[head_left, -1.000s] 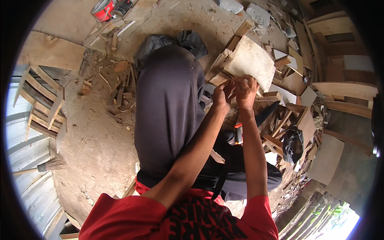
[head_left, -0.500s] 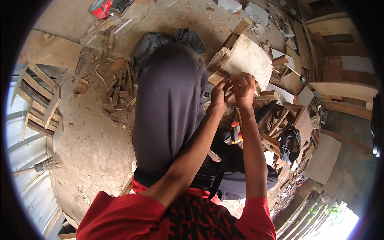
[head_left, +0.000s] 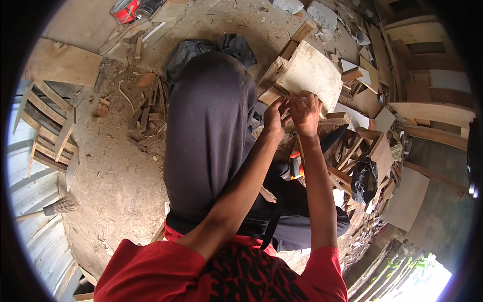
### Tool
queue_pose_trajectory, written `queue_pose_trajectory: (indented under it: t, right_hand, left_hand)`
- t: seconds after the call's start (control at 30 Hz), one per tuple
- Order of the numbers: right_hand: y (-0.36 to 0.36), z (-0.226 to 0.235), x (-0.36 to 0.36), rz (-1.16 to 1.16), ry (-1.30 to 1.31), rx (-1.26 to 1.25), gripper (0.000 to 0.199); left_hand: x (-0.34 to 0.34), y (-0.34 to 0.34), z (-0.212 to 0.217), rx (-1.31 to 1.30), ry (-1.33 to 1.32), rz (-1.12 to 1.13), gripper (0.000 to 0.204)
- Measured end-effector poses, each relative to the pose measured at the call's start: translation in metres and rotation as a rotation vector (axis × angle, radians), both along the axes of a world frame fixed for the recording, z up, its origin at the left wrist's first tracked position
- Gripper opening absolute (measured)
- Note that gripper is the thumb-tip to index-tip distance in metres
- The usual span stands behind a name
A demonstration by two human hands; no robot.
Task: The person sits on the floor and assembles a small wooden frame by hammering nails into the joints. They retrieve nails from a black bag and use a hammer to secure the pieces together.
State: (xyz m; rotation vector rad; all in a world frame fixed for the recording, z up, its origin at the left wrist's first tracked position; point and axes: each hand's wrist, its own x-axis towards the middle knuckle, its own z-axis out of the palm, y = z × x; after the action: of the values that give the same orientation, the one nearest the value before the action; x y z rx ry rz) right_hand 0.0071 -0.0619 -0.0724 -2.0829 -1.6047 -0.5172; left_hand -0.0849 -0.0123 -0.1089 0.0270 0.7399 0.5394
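Note:
A pale, stained board (head_left: 313,70) lies tilted on wooden pieces (head_left: 274,78) ahead of me, to the right of my raised knee. At its near edge my two hands work close together, fingertips almost meeting. My left hand (head_left: 274,120) is closed, its fingers curled at the board's corner. Beside it my right hand (head_left: 305,115) is bent over the edge, fingers pinched downward. Whatever they hold between them is too small or hidden to make out. Below the hands, between my forearms, lies a tool with orange-and-black handles (head_left: 295,166).
A dark pointed blade-like piece (head_left: 334,138) and heaped wood offcuts (head_left: 352,156) lie right of my right forearm. Wood scraps (head_left: 146,118) litter the ground left of my knee. A broom head (head_left: 60,206) and a slatted wooden frame (head_left: 53,126) are at far left. A red can (head_left: 125,11) stands at the back.
Hardly anything differs. My hands stay at the board's near edge with small finger shifts, and the view has moved slightly.

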Motion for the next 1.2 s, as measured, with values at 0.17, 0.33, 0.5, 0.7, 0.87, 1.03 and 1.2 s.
queue_pose_trajectory:
  t: [0.17, 0.33, 0.5, 0.7, 0.87, 1.03, 1.2]
  right_hand:
    - [0.009, 0.001, -0.007, -0.071, 0.096, 0.008, 0.012]
    - [-0.004, 0.030, -0.016, -0.082, 0.532, 0.307, 0.015]
    - [-0.086, 0.062, -0.003, -0.242, 1.011, 0.448, 0.014]
    - [-0.243, 0.084, 0.041, -0.553, 0.730, 0.790, 0.010]
    - [-0.370, 0.019, 0.043, -0.887, 0.606, 1.252, 0.022]
    - [-0.397, -0.010, 0.076, -0.903, 0.595, 1.093, 0.028]
    - [-0.382, 0.014, 0.094, -1.200, -0.177, 0.455, 0.030]
  left_hand:
    - [0.000, 0.001, 0.002, 0.027, 0.009, -0.003, 0.036]
    - [0.000, -0.003, 0.005, 0.062, 0.068, -0.040, 0.039]
    - [0.008, -0.026, 0.028, 0.144, 0.184, -0.116, 0.035]
    - [0.018, -0.076, 0.046, 0.247, 0.102, -0.254, 0.024]
    - [0.030, -0.122, 0.056, 0.357, 0.101, -0.471, 0.021]
    - [0.051, -0.146, 0.064, 0.559, 0.049, -0.550, 0.019]
    - [0.054, -0.144, 0.079, 0.718, 0.044, -0.613, 0.020]
